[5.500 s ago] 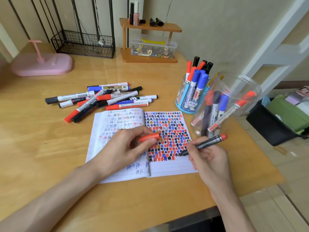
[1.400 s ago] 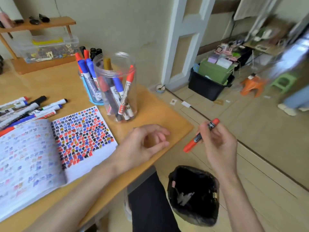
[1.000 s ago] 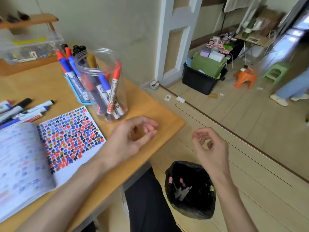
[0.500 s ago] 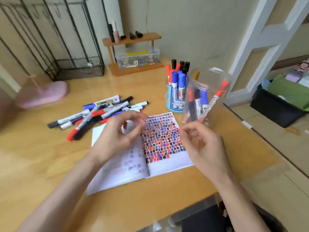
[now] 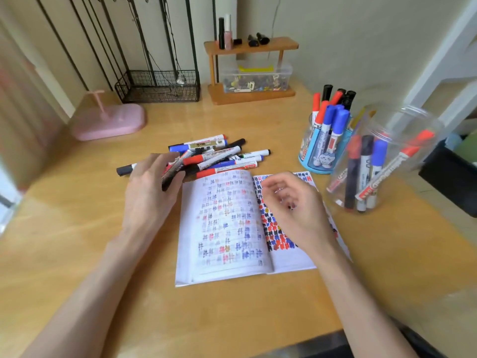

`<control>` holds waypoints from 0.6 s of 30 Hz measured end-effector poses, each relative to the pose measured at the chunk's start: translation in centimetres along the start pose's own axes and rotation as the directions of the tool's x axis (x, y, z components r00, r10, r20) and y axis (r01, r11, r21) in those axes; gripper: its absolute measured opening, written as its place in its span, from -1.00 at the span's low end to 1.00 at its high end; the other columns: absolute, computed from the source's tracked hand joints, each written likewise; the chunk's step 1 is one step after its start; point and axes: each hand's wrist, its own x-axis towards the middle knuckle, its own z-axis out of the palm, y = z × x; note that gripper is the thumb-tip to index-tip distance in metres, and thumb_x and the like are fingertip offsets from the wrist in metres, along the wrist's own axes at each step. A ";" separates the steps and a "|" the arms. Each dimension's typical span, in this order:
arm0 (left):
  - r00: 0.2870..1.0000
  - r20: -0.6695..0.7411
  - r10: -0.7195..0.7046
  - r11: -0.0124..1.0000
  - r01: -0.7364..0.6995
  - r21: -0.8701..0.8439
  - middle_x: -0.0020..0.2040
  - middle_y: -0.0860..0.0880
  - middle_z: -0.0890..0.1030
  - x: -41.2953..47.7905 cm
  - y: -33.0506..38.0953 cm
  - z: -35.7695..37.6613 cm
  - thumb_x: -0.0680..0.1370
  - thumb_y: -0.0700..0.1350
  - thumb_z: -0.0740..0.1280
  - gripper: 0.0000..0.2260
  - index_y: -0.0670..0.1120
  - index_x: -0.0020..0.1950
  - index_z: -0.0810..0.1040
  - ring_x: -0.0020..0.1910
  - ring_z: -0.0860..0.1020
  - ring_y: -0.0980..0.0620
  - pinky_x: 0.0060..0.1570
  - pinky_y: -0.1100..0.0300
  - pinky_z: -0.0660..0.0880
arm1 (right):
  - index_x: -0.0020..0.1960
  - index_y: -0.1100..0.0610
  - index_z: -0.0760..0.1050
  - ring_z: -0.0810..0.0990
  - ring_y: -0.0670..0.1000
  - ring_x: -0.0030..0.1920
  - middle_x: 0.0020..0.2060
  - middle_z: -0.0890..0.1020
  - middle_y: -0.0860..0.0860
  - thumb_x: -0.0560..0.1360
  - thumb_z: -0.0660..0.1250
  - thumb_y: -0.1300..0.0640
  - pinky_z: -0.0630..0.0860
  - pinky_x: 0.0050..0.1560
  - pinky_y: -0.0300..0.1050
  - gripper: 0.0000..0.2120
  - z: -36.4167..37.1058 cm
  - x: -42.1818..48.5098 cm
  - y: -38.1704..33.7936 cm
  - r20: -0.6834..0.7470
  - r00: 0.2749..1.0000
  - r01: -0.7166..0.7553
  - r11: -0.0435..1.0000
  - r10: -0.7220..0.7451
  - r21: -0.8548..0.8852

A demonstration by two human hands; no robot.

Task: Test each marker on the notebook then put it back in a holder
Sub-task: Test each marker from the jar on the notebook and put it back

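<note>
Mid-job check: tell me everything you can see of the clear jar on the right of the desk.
The clear jar looks like transparent plastic, wide-mouthed, ridged at the rim, no lid. It stands on the wooden desk right of the notebook, close beside the blue holder. Inside are several capped markers, red, black and blue, one red one leaning across. Neither the left hand nor the right hand touches it.

Wooden desk (image 5: 77,241) across lower frame; beige wall (image 5: 361,34) at top; black wire basket (image 5: 157,86) upper left; small wooden shelf (image 5: 251,45) top centre; white door frame (image 5: 444,60) right edge.
</note>
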 end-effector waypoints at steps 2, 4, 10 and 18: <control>0.998 0.027 0.065 0.997 -0.066 0.035 0.17 -0.12 0.68 0.1 -0.2 0.8 0.60 -0.14 0.45 -0.64 -0.08 0.40 0.58 0.13 0.58 -0.22 0.10 -0.09 0.49 | 0.01 -0.02 0.62 0.65 -0.05 -0.20 -0.12 0.68 -0.20 0.59 0.42 0.16 0.57 -0.19 -0.07 -0.91 0.3 0.0 0.1 -0.004 1.000 -0.008 1.000 0.008 0.008; 0.994 0.050 0.098 0.992 -0.102 0.080 0.22 -0.10 0.69 0.3 0.0 1.4 0.60 -0.10 0.45 -0.62 -0.07 0.43 0.58 0.20 0.58 -0.22 0.15 -0.15 0.49 | 0.01 -0.03 0.62 0.65 -0.06 -0.20 -0.12 0.67 -0.21 0.59 0.42 0.15 0.58 -0.18 -0.02 -0.91 0.4 0.0 0.1 0.000 1.000 -0.015 1.000 0.015 0.008; 0.996 0.014 0.088 0.995 -0.089 0.055 0.09 -0.03 0.69 0.5 0.3 1.7 0.58 -0.05 0.47 -0.75 -0.05 0.25 0.68 0.03 0.60 -0.15 0.03 -0.11 0.48 | 0.01 -0.05 0.61 0.65 -0.03 -0.19 -0.12 0.67 -0.18 0.60 0.42 0.15 0.58 -0.20 -0.03 -0.90 0.6 0.0 0.3 0.018 0.999 -0.036 0.999 0.036 0.020; 0.990 0.010 0.140 0.988 -0.140 0.062 -0.02 -0.03 0.58 0.1 1.4 1.6 0.63 0.03 0.42 -0.86 -0.01 0.07 0.70 -0.07 0.53 -0.14 -0.02 -0.07 0.45 | 0.01 -0.04 0.62 0.65 -0.04 -0.20 -0.12 0.67 -0.19 0.59 0.43 0.16 0.58 -0.22 -0.06 -0.91 0.6 -0.2 0.5 0.019 0.999 -0.032 0.999 0.032 0.021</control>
